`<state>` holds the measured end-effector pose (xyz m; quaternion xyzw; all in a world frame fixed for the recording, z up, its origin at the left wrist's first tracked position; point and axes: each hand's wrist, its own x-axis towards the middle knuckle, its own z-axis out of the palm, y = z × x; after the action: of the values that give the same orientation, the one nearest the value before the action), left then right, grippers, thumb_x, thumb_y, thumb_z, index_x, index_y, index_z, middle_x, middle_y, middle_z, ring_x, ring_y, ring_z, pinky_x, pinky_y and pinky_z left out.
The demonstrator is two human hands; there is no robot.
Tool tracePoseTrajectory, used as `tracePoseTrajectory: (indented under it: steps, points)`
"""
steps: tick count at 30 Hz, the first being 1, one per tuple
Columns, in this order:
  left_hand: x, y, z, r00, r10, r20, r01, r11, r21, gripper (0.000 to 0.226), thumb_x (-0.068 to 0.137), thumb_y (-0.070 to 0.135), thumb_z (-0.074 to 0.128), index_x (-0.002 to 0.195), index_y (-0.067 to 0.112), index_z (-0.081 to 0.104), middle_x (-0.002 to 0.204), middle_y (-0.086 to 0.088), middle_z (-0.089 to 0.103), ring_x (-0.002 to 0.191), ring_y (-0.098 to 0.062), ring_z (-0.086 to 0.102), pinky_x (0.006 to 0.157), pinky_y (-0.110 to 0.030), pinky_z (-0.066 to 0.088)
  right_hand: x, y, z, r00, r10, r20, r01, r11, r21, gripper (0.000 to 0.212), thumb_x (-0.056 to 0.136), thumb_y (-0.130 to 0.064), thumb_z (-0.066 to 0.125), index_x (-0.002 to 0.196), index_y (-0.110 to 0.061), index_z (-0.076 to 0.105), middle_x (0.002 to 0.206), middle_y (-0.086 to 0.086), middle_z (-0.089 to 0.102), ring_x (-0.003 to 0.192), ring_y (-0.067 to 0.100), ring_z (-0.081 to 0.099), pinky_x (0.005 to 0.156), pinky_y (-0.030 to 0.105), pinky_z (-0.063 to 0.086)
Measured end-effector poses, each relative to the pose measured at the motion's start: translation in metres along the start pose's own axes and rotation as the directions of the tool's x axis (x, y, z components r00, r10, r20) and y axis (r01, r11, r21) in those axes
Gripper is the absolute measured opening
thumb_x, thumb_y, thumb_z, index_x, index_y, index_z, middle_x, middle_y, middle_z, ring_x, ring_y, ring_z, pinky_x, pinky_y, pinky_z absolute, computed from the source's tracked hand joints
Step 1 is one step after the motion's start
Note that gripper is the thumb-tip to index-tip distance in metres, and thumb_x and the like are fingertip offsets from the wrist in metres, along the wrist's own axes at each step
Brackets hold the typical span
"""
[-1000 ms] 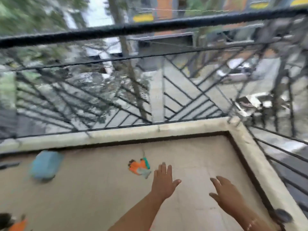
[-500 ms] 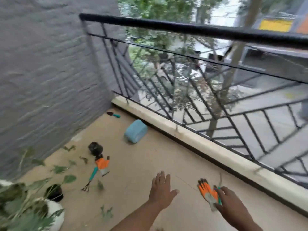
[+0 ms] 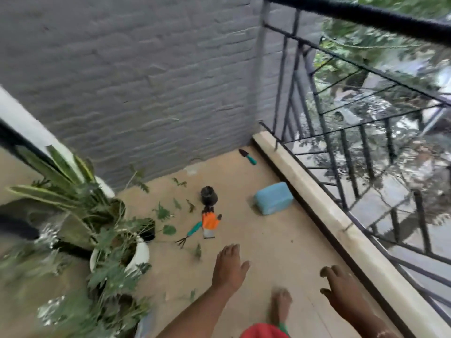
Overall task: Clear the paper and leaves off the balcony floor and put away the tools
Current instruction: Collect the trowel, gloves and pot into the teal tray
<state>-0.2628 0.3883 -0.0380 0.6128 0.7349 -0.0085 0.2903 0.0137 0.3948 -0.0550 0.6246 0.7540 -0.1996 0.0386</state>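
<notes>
Tan floor (image 3: 280, 240), grey brick wall (image 3: 146, 81) upper left — one trowel (image 3: 247, 156), one rake (image 3: 190, 234), one glove (image 3: 210, 222); my left hand (image 3: 229, 267) and right hand (image 3: 341, 289) were spread, empty.

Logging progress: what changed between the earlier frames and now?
The view swung left, from railing to wall corner. The right hand, at an orange glove half a second ago, is open with no glove near it. The left hand stays open. The other glove, rake, trowel and blue container lie unmoved.
</notes>
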Motion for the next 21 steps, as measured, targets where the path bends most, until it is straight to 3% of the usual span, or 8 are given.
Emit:
tracePoseTrajectory:
  steps: [4,7,10,12,14,16,18,21]
  points:
    - [0.038,-0.008,-0.017,0.993,-0.118,-0.030,0.117,0.992,-0.042,0.057,0.098,0.038,0.038,0.146,0.011,0.024,0.150,-0.006,0.031,0.138,-0.016,0.028,0.112,-0.024,0.020,0.071,0.002,-0.022,0.989,-0.092,0.120,0.101,0.992,-0.077,0.035,0.078,-0.027,0.072,0.107,-0.019,0.055,0.108,-0.002,0.052,0.104,0.022,0.052,0.081,0.030,0.042]
    - [0.069,-0.008,-0.034,0.982,-0.182,-0.038,0.181,0.983,-0.039,0.056,0.097,0.035,0.041,0.145,0.012,0.025,0.147,-0.005,0.035,0.134,-0.018,0.033,0.110,-0.024,0.026,0.120,0.018,-0.041,0.987,-0.082,0.138,0.090,0.995,-0.048,0.040,0.053,-0.012,0.087,0.082,-0.018,0.062,0.085,-0.001,0.057,0.077,0.024,0.058,0.061,0.032,0.044]
    - [0.103,0.001,-0.055,0.966,-0.239,-0.095,0.230,0.969,-0.092,0.055,0.096,0.036,0.042,0.144,0.013,0.028,0.145,-0.005,0.037,0.132,-0.017,0.036,0.107,-0.024,0.030,0.181,0.052,-0.053,0.987,-0.139,0.081,0.142,0.989,-0.032,0.059,0.034,0.005,0.079,0.069,-0.029,0.045,0.072,-0.012,0.039,0.054,0.014,0.047,0.046,0.024,0.039]
    - [0.127,0.008,-0.067,0.959,-0.264,-0.105,0.247,0.957,-0.152,0.056,0.097,0.035,0.043,0.145,0.013,0.026,0.147,-0.005,0.035,0.134,-0.018,0.035,0.106,-0.024,0.031,0.212,0.056,-0.068,0.988,-0.093,0.124,0.094,0.996,-0.002,0.045,0.044,0.010,0.068,0.066,-0.021,0.043,0.066,-0.010,0.037,0.053,0.019,0.051,0.046,0.026,0.038]
    - [0.148,0.012,-0.077,0.952,-0.290,-0.100,0.267,0.944,-0.192,0.056,0.096,0.035,0.044,0.145,0.014,0.026,0.146,-0.005,0.034,0.133,-0.019,0.035,0.104,-0.025,0.033,0.230,0.036,-0.099,0.994,-0.013,0.111,0.007,0.998,0.056,0.027,0.068,0.002,0.058,0.062,-0.020,0.044,0.064,-0.004,0.043,0.059,0.014,0.050,0.050,0.019,0.034]
    - [0.169,0.015,-0.088,0.951,-0.286,-0.117,0.261,0.946,-0.194,0.051,0.096,0.035,0.045,0.141,0.016,0.032,0.141,-0.003,0.039,0.129,-0.018,0.040,0.100,-0.026,0.036,0.253,0.019,-0.118,0.991,0.088,0.103,-0.107,0.973,0.202,0.033,0.084,-0.007,0.049,0.061,-0.029,0.040,0.063,-0.006,0.042,0.058,0.003,0.041,0.049,0.016,0.032]
    - [0.194,0.014,-0.102,0.950,-0.282,-0.135,0.251,0.945,-0.209,0.044,0.096,0.032,0.045,0.136,0.016,0.038,0.135,-0.002,0.043,0.124,-0.018,0.043,0.094,-0.026,0.038,0.284,0.002,-0.132,0.986,0.090,0.143,-0.127,0.955,0.268,0.034,0.089,-0.012,0.046,0.063,-0.033,0.042,0.065,-0.007,0.042,0.060,0.000,0.040,0.051,0.015,0.032]
    - [0.235,0.006,-0.124,0.937,-0.314,-0.149,0.270,0.927,-0.260,0.041,0.096,0.028,0.047,0.133,0.012,0.042,0.132,-0.004,0.047,0.121,-0.019,0.045,0.093,-0.025,0.037,0.327,-0.021,-0.149,0.994,0.043,0.101,-0.056,0.989,0.135,0.016,0.089,-0.017,0.046,0.086,-0.019,0.062,0.084,-0.001,0.058,0.083,0.017,0.056,0.065,0.024,0.038]
